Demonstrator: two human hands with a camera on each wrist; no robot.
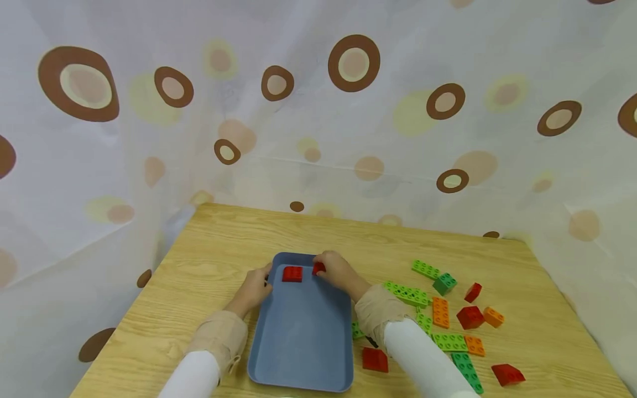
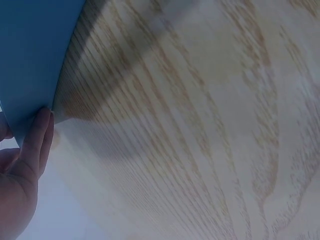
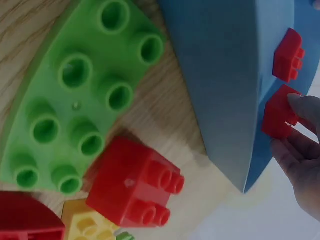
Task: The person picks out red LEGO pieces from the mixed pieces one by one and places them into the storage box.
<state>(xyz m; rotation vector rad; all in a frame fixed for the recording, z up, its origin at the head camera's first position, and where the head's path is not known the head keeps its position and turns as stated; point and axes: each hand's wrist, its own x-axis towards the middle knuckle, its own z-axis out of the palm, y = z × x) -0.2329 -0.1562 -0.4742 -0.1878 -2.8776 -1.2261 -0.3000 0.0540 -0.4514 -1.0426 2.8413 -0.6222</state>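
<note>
A blue-grey tray (image 1: 304, 337) lies on the wooden table. My left hand (image 1: 255, 286) grips its left rim near the far corner; in the left wrist view the fingers (image 2: 37, 137) lie against the tray's outer wall (image 2: 35, 50). At the far right corner, inside the tray, my right hand (image 1: 340, 271) pinches a red toy brick (image 1: 319, 268) between thumb and fingers. The right wrist view shows this held brick (image 3: 276, 114) beside a second red studded brick (image 3: 287, 57). That second brick (image 1: 292, 274) sits in the tray's far left part.
Right of the tray, loose bricks lie scattered: lime-green plates (image 1: 408, 293), a dark green brick (image 1: 445, 283), orange bricks (image 1: 440, 312) and several red ones, including one (image 1: 375, 360) close to the tray's near right side. A patterned curtain (image 1: 318, 110) hangs behind the table.
</note>
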